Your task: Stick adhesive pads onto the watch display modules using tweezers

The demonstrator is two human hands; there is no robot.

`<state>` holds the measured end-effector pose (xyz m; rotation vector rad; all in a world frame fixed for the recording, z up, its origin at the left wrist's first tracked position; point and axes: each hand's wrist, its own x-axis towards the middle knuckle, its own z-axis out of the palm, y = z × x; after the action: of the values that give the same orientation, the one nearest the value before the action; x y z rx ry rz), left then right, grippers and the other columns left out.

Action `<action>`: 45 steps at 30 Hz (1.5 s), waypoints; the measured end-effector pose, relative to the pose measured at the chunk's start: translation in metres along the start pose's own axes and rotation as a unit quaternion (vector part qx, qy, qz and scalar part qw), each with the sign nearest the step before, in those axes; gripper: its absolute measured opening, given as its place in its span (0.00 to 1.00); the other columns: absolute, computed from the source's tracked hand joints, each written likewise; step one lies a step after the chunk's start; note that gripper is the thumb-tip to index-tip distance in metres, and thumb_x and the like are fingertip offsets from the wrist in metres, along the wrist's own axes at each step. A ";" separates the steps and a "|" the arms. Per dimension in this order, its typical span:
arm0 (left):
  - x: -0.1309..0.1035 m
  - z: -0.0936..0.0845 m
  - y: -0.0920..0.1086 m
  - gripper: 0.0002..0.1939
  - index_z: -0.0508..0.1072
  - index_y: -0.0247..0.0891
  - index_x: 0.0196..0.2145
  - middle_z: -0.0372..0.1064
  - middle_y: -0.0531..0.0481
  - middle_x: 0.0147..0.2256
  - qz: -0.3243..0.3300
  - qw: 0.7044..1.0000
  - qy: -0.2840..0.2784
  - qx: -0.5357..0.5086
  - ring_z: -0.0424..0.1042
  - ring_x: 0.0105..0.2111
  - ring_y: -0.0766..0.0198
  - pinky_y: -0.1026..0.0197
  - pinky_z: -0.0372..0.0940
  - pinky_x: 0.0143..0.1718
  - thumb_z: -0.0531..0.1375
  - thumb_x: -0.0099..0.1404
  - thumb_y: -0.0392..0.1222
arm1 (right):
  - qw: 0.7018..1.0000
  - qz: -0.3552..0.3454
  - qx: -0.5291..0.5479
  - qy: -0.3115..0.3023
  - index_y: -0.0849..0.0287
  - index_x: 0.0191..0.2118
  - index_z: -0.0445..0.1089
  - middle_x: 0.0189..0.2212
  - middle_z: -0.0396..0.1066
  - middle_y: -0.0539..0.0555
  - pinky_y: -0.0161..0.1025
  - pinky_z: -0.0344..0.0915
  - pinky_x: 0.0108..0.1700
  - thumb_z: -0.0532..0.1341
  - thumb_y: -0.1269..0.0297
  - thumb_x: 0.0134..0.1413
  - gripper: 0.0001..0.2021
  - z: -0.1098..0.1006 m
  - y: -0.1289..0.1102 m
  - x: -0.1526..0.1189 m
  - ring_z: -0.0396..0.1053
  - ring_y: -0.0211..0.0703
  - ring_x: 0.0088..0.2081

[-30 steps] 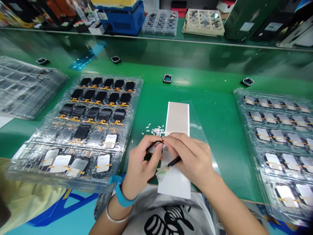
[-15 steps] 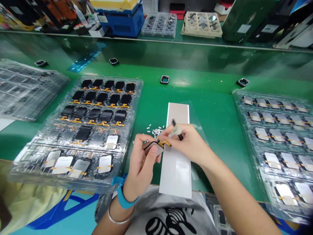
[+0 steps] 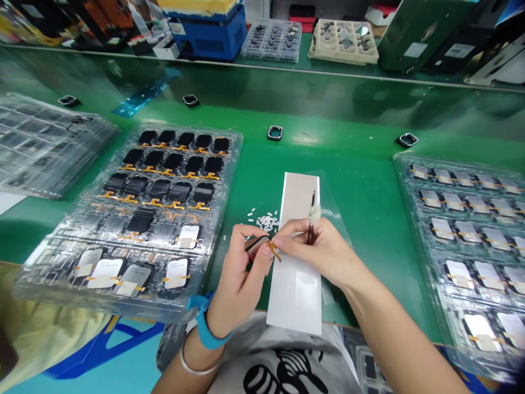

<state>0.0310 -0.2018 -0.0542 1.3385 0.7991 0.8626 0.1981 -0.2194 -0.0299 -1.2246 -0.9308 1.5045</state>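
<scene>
My left hand (image 3: 241, 276) pinches a small screen module (image 3: 256, 244) with a black edge and an orange flex cable (image 3: 274, 250). The fingertips of my right hand (image 3: 318, 246) press at the cable side of that module, and tweezers (image 3: 312, 210) stand up between its fingers. Beneath my right hand lies a long strip sheet (image 3: 296, 295), beige at its far end and white nearer me. Small white pieces (image 3: 267, 221) are scattered just beyond my left hand.
On the left, a clear tray (image 3: 229, 180) holds black and silver screens; another tray (image 3: 414, 219) of silver screens lies right. Stacked clear trays (image 3: 53, 148) are far left. Watch frames, including one (image 3: 275, 132), sit farther back. A blue box (image 3: 209, 38) stands on the shelf.
The tweezers have swung more upright in my right hand. My right fingertips have moved left onto the module, and its orange cable now points down towards me.
</scene>
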 end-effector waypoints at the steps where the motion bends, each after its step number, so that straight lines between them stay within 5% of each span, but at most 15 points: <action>1: 0.000 0.000 0.000 0.06 0.63 0.44 0.45 0.57 0.58 0.25 0.000 1.000 -0.011 -0.009 0.57 0.23 0.68 0.67 0.54 0.23 0.53 0.75 0.47 | 0.999 -0.011 -0.026 0.014 0.59 0.28 0.76 0.19 0.69 0.46 0.32 0.50 0.21 0.72 0.55 0.48 0.12 0.000 0.001 -0.001 0.57 0.30 0.19; 7: 0.001 0.000 -0.002 0.04 0.62 0.44 0.45 0.58 0.58 0.26 0.014 1.000 -0.017 -0.021 0.58 0.24 0.70 0.68 0.56 0.24 0.52 0.76 0.44 | 0.981 -0.111 -0.141 0.077 0.60 0.28 0.75 0.22 0.68 0.48 0.34 0.49 0.24 0.65 0.62 0.56 0.09 0.006 0.002 -0.006 0.55 0.31 0.22; 12: 0.001 0.001 -0.005 0.03 0.61 0.44 0.45 0.58 0.59 0.25 -0.004 1.000 -0.002 -0.013 0.58 0.23 0.70 0.69 0.55 0.24 0.51 0.77 0.44 | 0.986 -0.099 -0.111 0.076 0.60 0.28 0.73 0.26 0.71 0.50 0.37 0.59 0.28 0.65 0.62 0.55 0.08 0.010 0.001 -0.008 0.68 0.38 0.27; 19: 0.000 0.001 -0.002 0.04 0.61 0.45 0.45 0.58 0.60 0.25 -0.003 1.000 -0.007 -0.017 0.59 0.24 0.71 0.70 0.55 0.24 0.50 0.78 0.45 | 0.994 -0.072 -0.065 0.057 0.59 0.28 0.70 0.25 0.73 0.51 0.40 0.66 0.31 0.64 0.61 0.55 0.09 0.012 0.003 -0.009 0.73 0.42 0.28; 40: -0.001 0.000 -0.005 0.03 0.60 0.45 0.46 0.59 0.58 0.28 0.001 1.000 -0.024 -0.005 0.58 0.24 0.70 0.69 0.57 0.25 0.52 0.76 0.43 | 0.983 -0.116 -0.128 0.065 0.59 0.29 0.71 0.27 0.72 0.48 0.33 0.62 0.31 0.62 0.69 0.56 0.05 0.009 0.004 -0.008 0.69 0.35 0.30; 45: 0.003 0.001 -0.006 0.04 0.58 0.46 0.46 0.60 0.58 0.29 0.012 0.999 -0.021 0.035 0.60 0.24 0.70 0.69 0.57 0.25 0.53 0.76 0.43 | 0.968 -0.162 -0.179 0.077 0.56 0.36 0.74 0.32 0.68 0.49 0.34 0.63 0.35 0.59 0.63 0.63 0.07 -0.001 -0.006 -0.018 0.67 0.35 0.34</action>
<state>0.0337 -0.1996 -0.0597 1.4246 0.7884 0.8298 0.2015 -0.2349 -0.0204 -1.3435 -1.2643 0.9968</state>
